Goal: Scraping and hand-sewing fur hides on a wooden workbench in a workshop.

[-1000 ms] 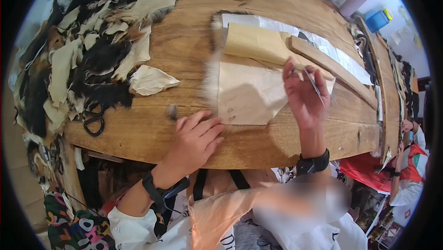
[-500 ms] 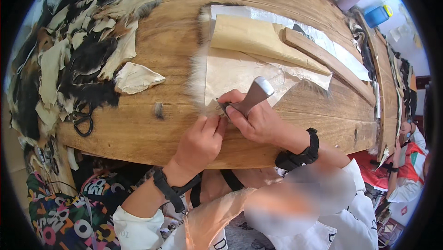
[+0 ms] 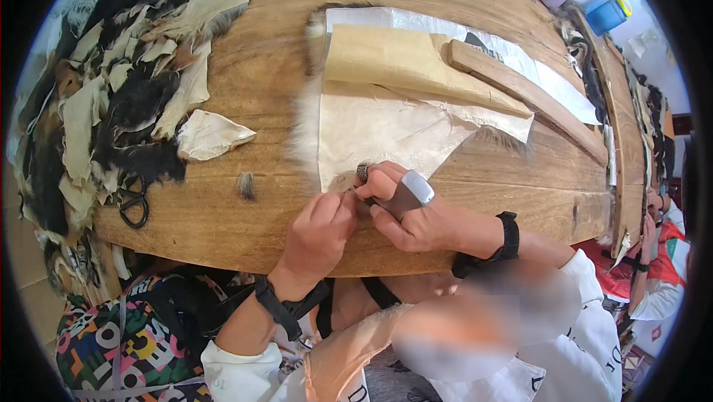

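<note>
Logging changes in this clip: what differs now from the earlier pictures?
The right hand came down leftward to the lower edge of the pale pelt, beside the left hand, whose spread fingers closed together. The grey tool in the right hand swung lower since the second picture. The wooden bar and tan sheet stayed put.

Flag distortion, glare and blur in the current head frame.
Head view: the wooden table bows along its front edge, corners black; head view: the white sheet and silver-ended tool shine; head view: a smeared patch right of bottom centre shows no detail.
</note>
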Demonstrator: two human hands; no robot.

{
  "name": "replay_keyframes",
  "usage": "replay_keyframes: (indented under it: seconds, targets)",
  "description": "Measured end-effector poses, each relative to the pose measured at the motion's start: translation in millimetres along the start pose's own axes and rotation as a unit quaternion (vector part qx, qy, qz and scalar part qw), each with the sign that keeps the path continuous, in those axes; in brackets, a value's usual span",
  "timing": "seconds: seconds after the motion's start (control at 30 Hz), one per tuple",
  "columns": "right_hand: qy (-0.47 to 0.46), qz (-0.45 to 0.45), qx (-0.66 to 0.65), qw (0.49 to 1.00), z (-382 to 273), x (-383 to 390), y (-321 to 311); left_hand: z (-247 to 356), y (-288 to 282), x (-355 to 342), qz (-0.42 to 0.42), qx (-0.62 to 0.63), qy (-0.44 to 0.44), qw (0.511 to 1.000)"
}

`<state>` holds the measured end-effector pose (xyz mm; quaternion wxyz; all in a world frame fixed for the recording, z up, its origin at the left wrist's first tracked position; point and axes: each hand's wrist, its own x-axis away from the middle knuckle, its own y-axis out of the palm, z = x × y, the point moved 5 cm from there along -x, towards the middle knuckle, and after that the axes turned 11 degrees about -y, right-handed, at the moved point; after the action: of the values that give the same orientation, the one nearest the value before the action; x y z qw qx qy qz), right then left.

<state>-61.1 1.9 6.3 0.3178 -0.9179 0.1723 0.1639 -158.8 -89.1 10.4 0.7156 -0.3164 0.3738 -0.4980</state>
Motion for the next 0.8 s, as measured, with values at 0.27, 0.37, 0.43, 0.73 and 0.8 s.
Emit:
replay_keyframes:
  seconds: [0.27,0.37,0.43,0.73,0.8]
  targets:
    - [-0.019,-0.015,0.025,0.999,5,-24,-7,-38,5,1,-0.005,0.263,-0.231,0.937]
    - [0.025,-0.064,0.040,0.997,15,-29,-4,-47,6,2,-0.041,0.368,-0.298,0.880]
    - [0.017,-0.067,0.032,0.997,13,-36,-7,-51,1,5,-0.009,0.483,-0.313,0.818]
    - [-0.057,-0.031,-0.023,0.998,28,-37,-5,-57,4,11,-0.024,0.539,-0.374,0.754]
    - [-0.047,-0.038,-0.019,0.998,31,-40,-3,-59,-3,9,0.002,0.555,-0.384,0.738]
